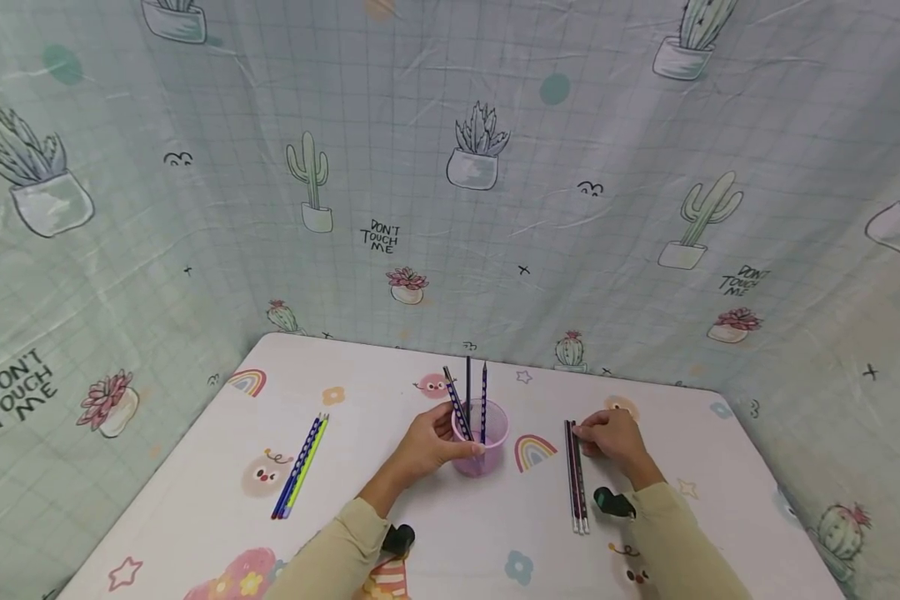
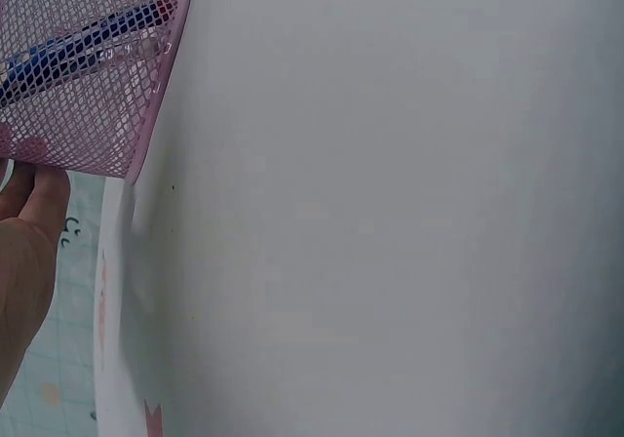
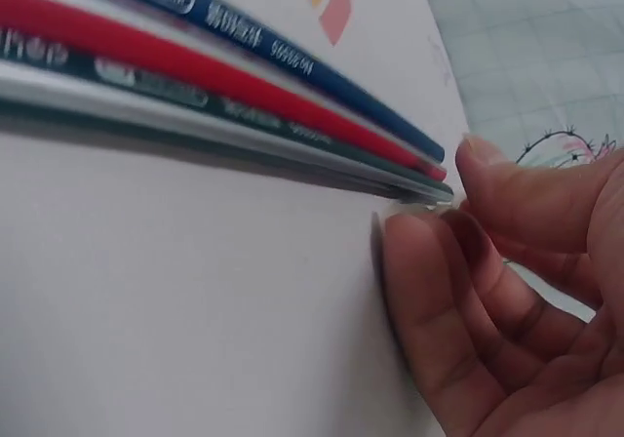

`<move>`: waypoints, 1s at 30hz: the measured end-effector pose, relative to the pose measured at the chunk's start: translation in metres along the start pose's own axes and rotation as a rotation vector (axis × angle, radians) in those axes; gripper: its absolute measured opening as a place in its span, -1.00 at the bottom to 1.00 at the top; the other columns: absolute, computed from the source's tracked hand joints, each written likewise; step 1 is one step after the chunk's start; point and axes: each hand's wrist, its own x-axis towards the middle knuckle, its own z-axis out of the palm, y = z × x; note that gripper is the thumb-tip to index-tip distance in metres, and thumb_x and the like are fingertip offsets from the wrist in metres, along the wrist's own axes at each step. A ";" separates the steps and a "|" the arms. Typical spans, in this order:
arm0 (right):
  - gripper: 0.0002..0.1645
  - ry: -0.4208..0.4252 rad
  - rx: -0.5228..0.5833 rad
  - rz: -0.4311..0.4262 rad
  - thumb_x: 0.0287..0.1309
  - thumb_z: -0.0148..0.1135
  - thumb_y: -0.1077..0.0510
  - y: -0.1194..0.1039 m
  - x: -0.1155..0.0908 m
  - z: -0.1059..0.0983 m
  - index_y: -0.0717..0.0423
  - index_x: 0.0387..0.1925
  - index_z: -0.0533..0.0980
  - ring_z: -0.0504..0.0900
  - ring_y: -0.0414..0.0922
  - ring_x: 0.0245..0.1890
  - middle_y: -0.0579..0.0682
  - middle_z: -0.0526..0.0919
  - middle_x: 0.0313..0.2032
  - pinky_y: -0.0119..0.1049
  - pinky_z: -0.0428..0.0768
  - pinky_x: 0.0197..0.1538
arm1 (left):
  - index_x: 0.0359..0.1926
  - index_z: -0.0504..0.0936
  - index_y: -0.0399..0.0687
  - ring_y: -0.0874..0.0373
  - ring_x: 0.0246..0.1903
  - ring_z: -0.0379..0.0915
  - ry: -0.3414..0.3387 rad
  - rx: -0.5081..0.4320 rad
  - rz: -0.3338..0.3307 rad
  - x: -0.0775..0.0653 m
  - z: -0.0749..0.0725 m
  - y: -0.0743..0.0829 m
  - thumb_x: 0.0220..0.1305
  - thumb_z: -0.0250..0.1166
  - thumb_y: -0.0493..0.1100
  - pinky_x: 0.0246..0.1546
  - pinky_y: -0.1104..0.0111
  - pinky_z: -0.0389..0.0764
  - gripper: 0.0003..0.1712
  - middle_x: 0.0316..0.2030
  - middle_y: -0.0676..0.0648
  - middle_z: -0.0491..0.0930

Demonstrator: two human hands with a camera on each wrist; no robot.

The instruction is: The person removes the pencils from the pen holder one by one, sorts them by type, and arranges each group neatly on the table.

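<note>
My left hand [image 1: 422, 448] grips a pink mesh pen cup [image 1: 477, 467], thumb at the near side and fingers round its left side. In the cup stand a few dark pencils [image 1: 484, 400], some with a dotted pattern. The left wrist view shows the mesh cup [image 2: 107, 115] with fingers against its wall. To the right, several dark pencils [image 1: 574, 479] lie side by side, with blue, red and dark green sides. At their far ends is my right hand [image 1: 617, 437], its index fingertip [image 3: 414, 227] touching the dark green one; the thumb stands slightly apart.
A bundle of blue dotted and yellow-green pencils [image 1: 300, 468] lies at the left of the white patterned table [image 1: 450, 533]. Behind and beside the table hangs a cactus-print sheet [image 1: 420, 183]. A black device [image 1: 613, 502] sits at the right wrist.
</note>
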 end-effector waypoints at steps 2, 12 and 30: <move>-0.76 -0.011 0.000 -0.014 0.29 0.41 0.21 0.000 -0.001 0.000 0.35 -0.14 0.67 0.62 -0.14 -0.45 0.04 0.69 -0.39 -0.33 0.72 -0.37 | 0.47 0.35 -0.32 -0.23 0.39 0.46 0.000 0.002 -0.002 0.000 0.000 0.000 0.15 0.60 -0.19 0.43 0.09 0.46 -0.06 0.35 -0.36 0.53; -0.67 -0.100 0.043 -0.146 0.25 0.44 0.21 -0.019 -0.009 0.001 0.36 -0.04 0.64 0.69 -0.13 -0.36 0.03 0.73 -0.32 -0.30 0.74 -0.23 | 0.50 0.32 -0.32 -0.26 0.42 0.41 -0.015 0.005 -0.009 -0.001 -0.001 0.003 0.18 0.57 -0.18 0.44 0.09 0.45 -0.05 0.38 -0.41 0.46; -0.21 -0.374 0.062 -0.406 0.07 0.59 0.19 -0.064 -0.036 0.060 0.23 0.33 0.48 0.67 0.11 0.18 0.21 0.67 0.17 -0.01 0.68 0.26 | 0.48 0.34 -0.32 -0.18 0.38 0.49 -0.005 0.003 -0.022 -0.002 0.002 0.006 0.19 0.56 -0.21 0.37 0.20 0.54 -0.09 0.37 -0.30 0.53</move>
